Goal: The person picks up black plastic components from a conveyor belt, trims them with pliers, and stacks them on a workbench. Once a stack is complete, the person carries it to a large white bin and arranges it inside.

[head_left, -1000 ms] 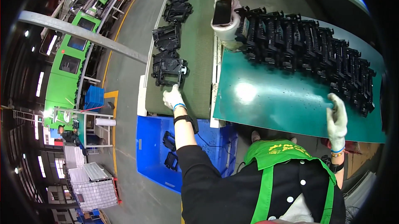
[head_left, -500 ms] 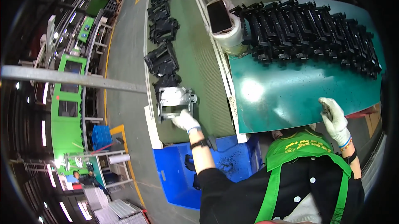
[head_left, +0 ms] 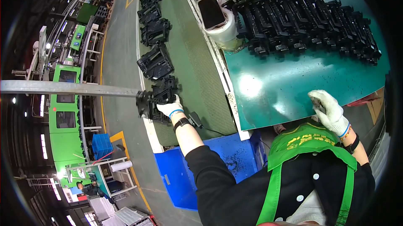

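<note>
My left hand [head_left: 171,107], in a white glove, grips a black plastic frame [head_left: 147,105] at the near end of the green conveyor belt [head_left: 199,75]. The frame is tilted and reaches over the belt's left rail. Right behind it on the belt lies another black plastic frame [head_left: 165,87], touching or nearly so. My right hand [head_left: 331,112], also gloved, is over the near edge of the green table [head_left: 289,83], with its fingers curled toward the thumb. Its fingertips look dark, and whatever they may pinch is too small to make out.
More black frames [head_left: 155,61] line the belt's left side. A row of them [head_left: 298,22] covers the table's far part. A phone [head_left: 211,11] rests on a roll of clear film [head_left: 226,33]. Below the belt's end stands a blue bin [head_left: 180,180]. A metal bar [head_left: 71,87] crosses at left.
My left hand has moved left with the frame and turned it from a light-reflecting face to a dark, tilted side. My right hand has shifted slightly left, its fingers more curled.
</note>
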`<state>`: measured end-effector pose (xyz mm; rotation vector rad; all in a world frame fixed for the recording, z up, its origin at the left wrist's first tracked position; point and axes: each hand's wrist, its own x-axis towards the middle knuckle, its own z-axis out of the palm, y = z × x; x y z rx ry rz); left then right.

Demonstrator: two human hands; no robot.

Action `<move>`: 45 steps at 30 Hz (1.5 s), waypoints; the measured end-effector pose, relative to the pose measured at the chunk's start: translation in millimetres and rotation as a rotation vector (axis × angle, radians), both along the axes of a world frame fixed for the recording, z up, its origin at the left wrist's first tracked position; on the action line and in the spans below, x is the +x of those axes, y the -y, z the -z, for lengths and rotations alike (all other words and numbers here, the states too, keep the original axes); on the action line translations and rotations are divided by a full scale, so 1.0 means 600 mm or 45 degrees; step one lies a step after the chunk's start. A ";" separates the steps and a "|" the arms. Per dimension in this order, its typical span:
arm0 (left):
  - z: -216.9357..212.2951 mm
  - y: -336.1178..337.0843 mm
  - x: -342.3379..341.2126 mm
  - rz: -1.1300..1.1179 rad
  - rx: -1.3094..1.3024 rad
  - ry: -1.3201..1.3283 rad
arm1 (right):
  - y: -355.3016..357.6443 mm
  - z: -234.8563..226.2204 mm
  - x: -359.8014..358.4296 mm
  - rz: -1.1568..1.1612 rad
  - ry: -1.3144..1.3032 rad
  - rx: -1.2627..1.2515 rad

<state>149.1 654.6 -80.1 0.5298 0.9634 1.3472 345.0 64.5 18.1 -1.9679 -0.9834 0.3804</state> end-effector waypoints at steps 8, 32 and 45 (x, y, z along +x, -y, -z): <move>0.027 0.084 -0.242 0.135 0.217 -0.666 | 0.060 0.031 0.034 0.119 -0.234 0.013; -0.047 0.690 0.197 1.594 0.146 -0.558 | 0.172 0.006 0.179 -0.151 0.163 -0.481; -0.077 0.715 0.233 1.705 0.125 -0.748 | 0.287 0.033 0.313 -0.315 0.778 -0.662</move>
